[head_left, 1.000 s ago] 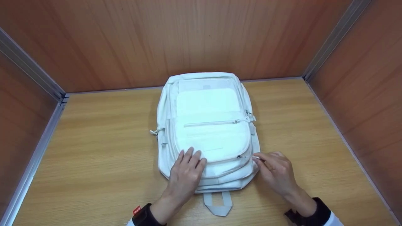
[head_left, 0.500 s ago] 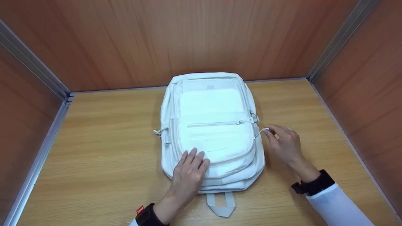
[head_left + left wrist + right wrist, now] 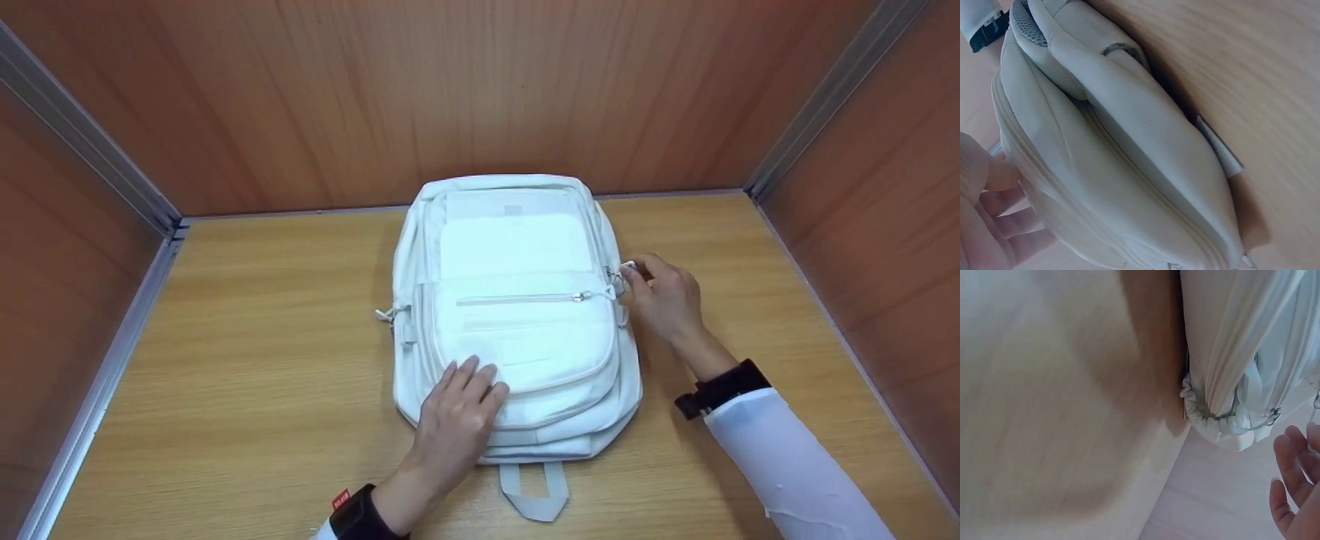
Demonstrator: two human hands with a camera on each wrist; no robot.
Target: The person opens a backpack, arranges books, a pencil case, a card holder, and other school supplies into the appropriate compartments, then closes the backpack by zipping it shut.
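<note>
A white backpack (image 3: 525, 247) lies on its back on the table, its grab loop (image 3: 534, 506) toward me. My left hand (image 3: 456, 424) rests on the lower left of its front, fingers laid out over the fabric. In the left wrist view, that hand (image 3: 996, 219) touches the bag's side, near a long zipper seam. My right hand (image 3: 667, 296) is at the bag's right edge, pinching a zipper pull cord (image 3: 628, 265) between thumb and finger. The right wrist view has the hand (image 3: 1300, 478) beside the bag's gathered side pocket (image 3: 1213, 424).
A short front-pocket zipper slider (image 3: 578, 297) sits close to the right edge of the bag. Another pull cord (image 3: 384, 315) hangs at the left side. Wooden panels (image 3: 480, 97) with metal corner rails close in the table (image 3: 285, 337) at the back and both sides.
My right hand has drawn the zipper pull round the lower right corner and up along the bag's right edge, away from me. The left hand has kept its place on the bag.
</note>
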